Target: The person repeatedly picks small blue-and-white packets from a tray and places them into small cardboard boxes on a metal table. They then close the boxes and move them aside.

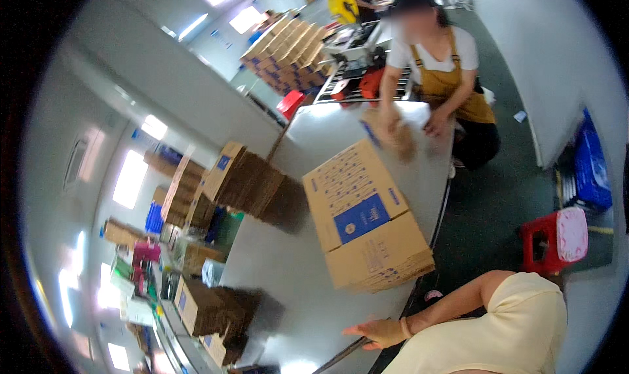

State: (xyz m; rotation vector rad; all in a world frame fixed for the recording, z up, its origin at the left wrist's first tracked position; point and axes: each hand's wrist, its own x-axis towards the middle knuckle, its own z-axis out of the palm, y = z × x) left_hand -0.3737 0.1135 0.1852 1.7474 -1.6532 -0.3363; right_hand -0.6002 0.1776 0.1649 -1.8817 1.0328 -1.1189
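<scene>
In the head view, the person's right hand (377, 333) reaches in from the lower right, a band (406, 327) at its wrist, its fingers stretched out rather than curled. A thin brown strip (341, 356) runs beside the hand toward the lower edge; whether the fingers pinch it I cannot tell. The left hand lies outside the view, so its grip cannot be told. Just beyond the right hand, and apart from it, a stack of flattened cardboard boxes (367, 213) lies on the grey table (298, 308), near its right edge. Two more cardboard piles stand along the left side, one farther up (239, 184) and one lower down (209, 315). At the far end, a co-worker (436, 82) in a mustard apron has both hands near a blurred brown piece (401, 138) and a white sheet (414, 114). A red stool (544, 243) stands on the floor at right, near a blue crate (591, 161).
</scene>
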